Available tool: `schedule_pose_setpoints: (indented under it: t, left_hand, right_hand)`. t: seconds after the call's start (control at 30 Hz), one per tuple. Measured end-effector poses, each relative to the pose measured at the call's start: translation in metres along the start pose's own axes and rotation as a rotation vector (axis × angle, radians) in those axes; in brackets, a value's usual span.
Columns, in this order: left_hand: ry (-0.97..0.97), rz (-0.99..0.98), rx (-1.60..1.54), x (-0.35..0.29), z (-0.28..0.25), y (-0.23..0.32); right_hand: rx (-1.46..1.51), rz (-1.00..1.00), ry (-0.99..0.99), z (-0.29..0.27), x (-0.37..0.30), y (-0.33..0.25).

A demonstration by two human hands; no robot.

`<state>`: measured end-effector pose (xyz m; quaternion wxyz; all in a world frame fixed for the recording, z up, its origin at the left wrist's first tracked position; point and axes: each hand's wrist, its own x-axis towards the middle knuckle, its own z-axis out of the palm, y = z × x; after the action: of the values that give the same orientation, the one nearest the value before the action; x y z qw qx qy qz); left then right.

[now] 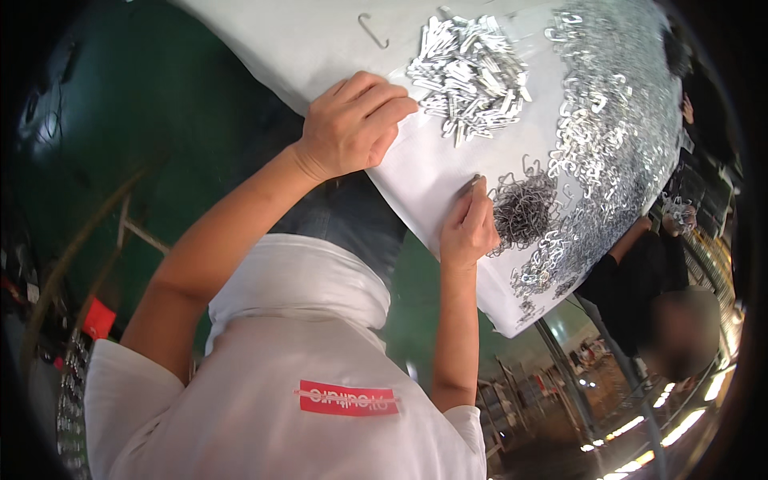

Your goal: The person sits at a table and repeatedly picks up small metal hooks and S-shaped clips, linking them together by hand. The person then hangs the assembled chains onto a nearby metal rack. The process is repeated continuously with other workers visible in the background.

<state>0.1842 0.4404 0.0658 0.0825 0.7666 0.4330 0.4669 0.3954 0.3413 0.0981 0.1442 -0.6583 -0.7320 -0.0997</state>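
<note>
My left hand [352, 126] rests at the near edge of the white-covered table, fingers curled and closed. Its fingertips come close to a pile of shiny, narrow silver metal pieces [468, 76]; whatever they may hold is hidden. Beside a tangled heap of dark wire hooks [524, 210] is my right hand [470, 228], its thumb and fingers pinched together. A small dark tip shows at those fingers, too small to name. One single wire hook [374, 32] lies apart, beyond my left hand.
Shiny bent metal hooks [608, 128] spread thickly over the right side of the table [424, 188]. Across on the right, another person [640, 280] in dark clothing has a hand near some metal pieces. Green floor [152, 104] lies to the left.
</note>
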Motion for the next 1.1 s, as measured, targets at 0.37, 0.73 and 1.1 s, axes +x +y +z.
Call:
schedule_pose_setpoints:
  t: [0.37,0.73,1.1]
  left_hand:
    - [-0.179,-0.335,-0.342,0.017,-0.021,0.026]
    - [-0.126,0.025,0.043,0.041,0.024,0.04]
    - [-0.327,0.074,0.038,0.054,0.013,-0.019]
  right_hand:
    - [1.637,1.101,-0.133,-0.05,0.01,-0.015]
    - [1.731,1.123,-0.034,-0.034,-0.005,-0.008]
    - [1.618,0.997,-0.024,-0.021,-0.006,0.001]
